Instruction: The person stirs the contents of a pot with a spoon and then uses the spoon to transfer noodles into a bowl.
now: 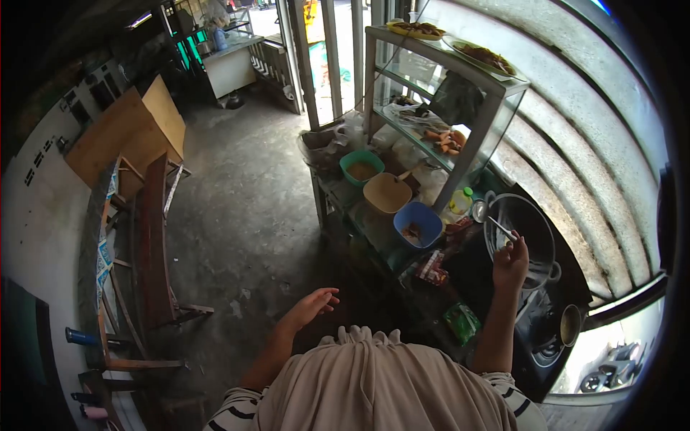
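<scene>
My right hand (510, 262) is closed round the handle of a metal utensil (501, 228), which reaches over a large pan (537, 237) on the right. My left hand (313, 307) hangs in the air left of the counter, fingers loosely apart, with nothing in it. Between the hands and the glass case stand a green bowl (361, 168), a cream bowl (381, 194) and a blue bowl (425, 216) with some food in it. A yellow-green bottle (461, 200) stands beside the pan. The utensil's far end is too small to make out.
A glass case (494, 86) holds food, with two plates of food on top. Red packets (433, 269) and a green packet (462, 323) lie on the counter near my right arm. A small pan (570, 325) sits at the right. A wooden bench (152, 244) stands at the left.
</scene>
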The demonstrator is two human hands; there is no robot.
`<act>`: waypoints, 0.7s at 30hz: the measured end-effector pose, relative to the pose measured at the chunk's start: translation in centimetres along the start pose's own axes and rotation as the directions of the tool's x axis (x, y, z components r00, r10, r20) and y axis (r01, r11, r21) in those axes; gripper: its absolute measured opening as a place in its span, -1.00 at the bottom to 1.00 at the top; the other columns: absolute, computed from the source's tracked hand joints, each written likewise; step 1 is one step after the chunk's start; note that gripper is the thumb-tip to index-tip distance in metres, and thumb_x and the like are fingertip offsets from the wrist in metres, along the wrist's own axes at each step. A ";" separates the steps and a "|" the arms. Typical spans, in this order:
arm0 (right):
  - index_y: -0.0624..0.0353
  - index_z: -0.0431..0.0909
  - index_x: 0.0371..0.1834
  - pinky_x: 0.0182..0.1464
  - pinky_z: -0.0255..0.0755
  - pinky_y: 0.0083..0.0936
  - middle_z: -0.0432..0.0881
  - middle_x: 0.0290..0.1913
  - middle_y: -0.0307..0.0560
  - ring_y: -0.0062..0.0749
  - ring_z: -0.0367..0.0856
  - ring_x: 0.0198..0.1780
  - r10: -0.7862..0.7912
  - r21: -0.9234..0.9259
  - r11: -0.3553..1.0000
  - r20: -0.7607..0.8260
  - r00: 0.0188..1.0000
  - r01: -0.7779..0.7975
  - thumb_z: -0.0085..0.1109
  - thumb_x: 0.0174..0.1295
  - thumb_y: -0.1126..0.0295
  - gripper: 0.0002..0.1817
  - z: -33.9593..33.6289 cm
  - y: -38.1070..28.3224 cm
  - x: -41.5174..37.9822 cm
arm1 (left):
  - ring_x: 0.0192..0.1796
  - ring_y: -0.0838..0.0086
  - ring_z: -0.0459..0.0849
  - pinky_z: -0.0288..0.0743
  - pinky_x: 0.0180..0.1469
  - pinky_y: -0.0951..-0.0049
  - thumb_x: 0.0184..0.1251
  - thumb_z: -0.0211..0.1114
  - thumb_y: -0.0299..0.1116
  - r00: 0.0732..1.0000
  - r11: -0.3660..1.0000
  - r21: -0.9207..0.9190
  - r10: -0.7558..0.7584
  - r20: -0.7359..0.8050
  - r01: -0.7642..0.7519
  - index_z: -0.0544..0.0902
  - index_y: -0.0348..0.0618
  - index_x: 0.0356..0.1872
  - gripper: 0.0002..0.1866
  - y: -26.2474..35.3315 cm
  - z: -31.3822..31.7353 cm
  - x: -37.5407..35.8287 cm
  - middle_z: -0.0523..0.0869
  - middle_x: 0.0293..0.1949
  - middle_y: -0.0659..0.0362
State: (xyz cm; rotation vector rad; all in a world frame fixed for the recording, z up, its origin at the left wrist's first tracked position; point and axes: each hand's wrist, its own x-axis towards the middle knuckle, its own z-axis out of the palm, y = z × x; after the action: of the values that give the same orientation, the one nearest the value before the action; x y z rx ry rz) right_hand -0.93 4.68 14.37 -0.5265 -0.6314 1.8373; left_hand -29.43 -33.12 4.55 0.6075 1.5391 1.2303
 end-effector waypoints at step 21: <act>0.15 0.45 -0.09 -0.51 0.17 -0.60 0.40 -0.54 -0.29 -0.61 0.25 -0.64 0.239 0.154 0.964 -0.158 0.958 -0.215 -0.19 0.41 0.18 -0.69 4.9 17.5 15.1 | -0.28 0.50 0.62 0.49 -0.14 0.46 0.29 0.18 -0.11 0.999 0.925 0.380 0.025 -0.033 -0.010 0.63 -0.11 -0.07 -0.67 6.3 -12.7 31.7 0.68 -0.28 0.20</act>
State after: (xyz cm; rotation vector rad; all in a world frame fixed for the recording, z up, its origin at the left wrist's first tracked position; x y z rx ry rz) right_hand -21.35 13.08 5.91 -0.6850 -0.3347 2.0059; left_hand -53.28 -9.04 -3.04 0.8535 1.8249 0.9629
